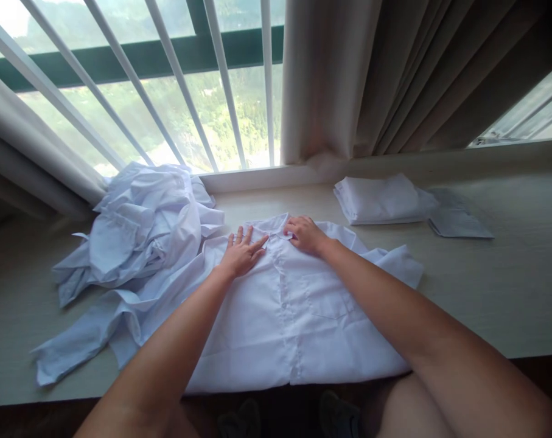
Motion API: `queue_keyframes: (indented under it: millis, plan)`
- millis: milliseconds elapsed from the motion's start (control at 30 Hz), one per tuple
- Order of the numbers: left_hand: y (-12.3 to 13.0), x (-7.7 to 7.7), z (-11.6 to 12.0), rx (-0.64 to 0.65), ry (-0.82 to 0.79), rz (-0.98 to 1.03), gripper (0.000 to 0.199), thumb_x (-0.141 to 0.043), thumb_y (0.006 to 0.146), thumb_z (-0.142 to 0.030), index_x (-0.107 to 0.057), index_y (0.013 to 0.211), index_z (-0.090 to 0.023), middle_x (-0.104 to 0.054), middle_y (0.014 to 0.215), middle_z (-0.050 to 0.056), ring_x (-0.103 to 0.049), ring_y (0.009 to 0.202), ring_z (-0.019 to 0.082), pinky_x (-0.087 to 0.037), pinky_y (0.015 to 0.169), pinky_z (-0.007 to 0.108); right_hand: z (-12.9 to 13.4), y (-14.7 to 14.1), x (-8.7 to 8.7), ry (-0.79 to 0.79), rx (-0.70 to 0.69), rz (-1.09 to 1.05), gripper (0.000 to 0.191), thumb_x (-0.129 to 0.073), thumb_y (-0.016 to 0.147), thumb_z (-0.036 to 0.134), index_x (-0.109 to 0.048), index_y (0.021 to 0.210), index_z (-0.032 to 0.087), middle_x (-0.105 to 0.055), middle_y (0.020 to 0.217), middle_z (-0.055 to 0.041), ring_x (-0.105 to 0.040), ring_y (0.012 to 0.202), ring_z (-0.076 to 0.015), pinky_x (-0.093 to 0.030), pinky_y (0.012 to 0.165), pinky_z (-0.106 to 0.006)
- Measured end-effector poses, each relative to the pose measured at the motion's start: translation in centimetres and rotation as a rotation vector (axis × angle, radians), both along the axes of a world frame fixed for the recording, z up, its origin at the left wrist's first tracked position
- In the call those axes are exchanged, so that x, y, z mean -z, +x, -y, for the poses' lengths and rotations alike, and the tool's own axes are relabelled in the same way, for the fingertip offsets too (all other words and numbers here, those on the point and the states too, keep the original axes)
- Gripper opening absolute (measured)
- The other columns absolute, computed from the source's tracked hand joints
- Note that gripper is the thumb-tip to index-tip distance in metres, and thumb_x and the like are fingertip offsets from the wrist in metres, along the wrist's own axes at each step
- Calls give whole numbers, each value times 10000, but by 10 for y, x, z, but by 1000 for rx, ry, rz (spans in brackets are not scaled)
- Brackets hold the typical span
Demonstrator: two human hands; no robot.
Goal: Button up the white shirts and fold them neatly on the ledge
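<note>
A white button-up shirt (257, 322) lies front side up, its collar toward the window and its hem at the near edge of the surface. Its button front runs down the middle, with a chest pocket to the right of it. My left hand (243, 252) rests flat just left of the collar, fingers spread. At the collar's right side, my right hand (305, 235) has curled fingers gripping the collar edge. One sleeve stretches out to the left; the other sleeve is bunched on the right, partly behind my right forearm.
A crumpled heap of white cloth (152, 225) lies at the left, touching the shirt's sleeve. Folded white cloth (380, 201) and a flat grey-white packet (458, 213) are at the back right. Behind stand a barred window (166, 109) and curtains (328, 79).
</note>
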State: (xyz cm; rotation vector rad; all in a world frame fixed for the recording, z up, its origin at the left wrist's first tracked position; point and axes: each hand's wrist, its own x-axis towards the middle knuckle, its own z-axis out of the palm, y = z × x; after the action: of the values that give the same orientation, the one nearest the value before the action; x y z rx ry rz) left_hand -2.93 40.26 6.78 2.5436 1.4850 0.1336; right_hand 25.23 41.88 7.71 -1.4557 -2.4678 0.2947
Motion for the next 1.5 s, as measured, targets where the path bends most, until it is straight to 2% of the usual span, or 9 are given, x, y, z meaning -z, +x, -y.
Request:
queue_keyframes:
  millis: [167,300,467,600,800,967,1100,1267,1500]
  plan:
    - [-6,3,-3,-19,-41,-101,693,-296,1006,-702,-138,1638,-466,36,1760,68,66,1609,398,-63,1171,800,22,24,14,-143,-106,82,749,-465,986,660,-332,1622,287,-219,1734,-104,-163,1601,-351,-49,1254,-671]
    - [-3,-3,-11,-19,-87,-129,687,-244,1013,-702,-120,1643,-459,10,1761,56,40,1619,364,-51,1179,791,23,27,15,-204,-64,153,772,-337,1010,694,-202,1667,311,-52,1760,-73,-31,1627,-332,10,1254,-674]
    - [6,-32,9,-113,25,-144,635,-289,1055,-563,-227,1656,-365,-69,1758,52,16,1625,341,-54,1217,749,45,22,-5,-129,17,180,670,-373,1040,591,-263,1645,323,-148,1754,-60,-107,1617,-330,-44,1251,-684]
    - [2,-54,77,-206,98,-122,620,-282,1061,-507,-328,1639,-289,-128,1753,60,-49,1623,354,-147,1224,729,116,36,-32,-13,247,244,460,-489,1018,449,-569,1404,212,-534,1524,-154,-487,1391,-334,-322,1186,-566]
    - [-31,-30,181,-281,-151,-190,787,-304,997,-704,-164,1673,-328,-90,1752,99,-55,1602,450,-193,1136,819,239,115,-40,-115,455,458,439,-567,959,420,-562,1348,217,-588,1363,-176,-588,1176,-357,-461,986,-549]
    - [-59,-10,189,-219,-90,-200,764,-301,996,-712,-171,1664,-365,-45,1758,53,-32,1614,407,-90,1187,779,292,244,-26,-159,602,550,296,-480,927,185,-628,1178,137,-621,1311,-196,-570,1234,-326,-391,1079,-574]
    - [-74,-11,194,-189,-24,-198,704,-308,1026,-641,-216,1658,-347,-112,1754,62,-86,1619,359,-103,1229,715,324,328,-25,-127,829,496,479,-382,886,50,-606,1291,170,-533,1486,-179,-477,1373,-308,-226,1155,-708]
    - [-69,-11,220,-174,10,-175,615,-265,1059,-512,-258,1650,-344,-164,1744,48,-117,1619,325,-138,1239,694,335,338,-30,-216,1123,215,412,-462,902,198,-628,1278,237,-650,1325,-144,-607,1210,-323,-363,1079,-654]
    - [-63,-13,226,-205,-5,-189,610,-239,1058,-502,-250,1651,-357,-157,1743,32,-131,1615,330,-164,1236,688,342,319,-23,-260,1395,38,512,-445,969,514,-676,1233,140,-641,1281,-272,-593,1227,-444,-447,985,-674]
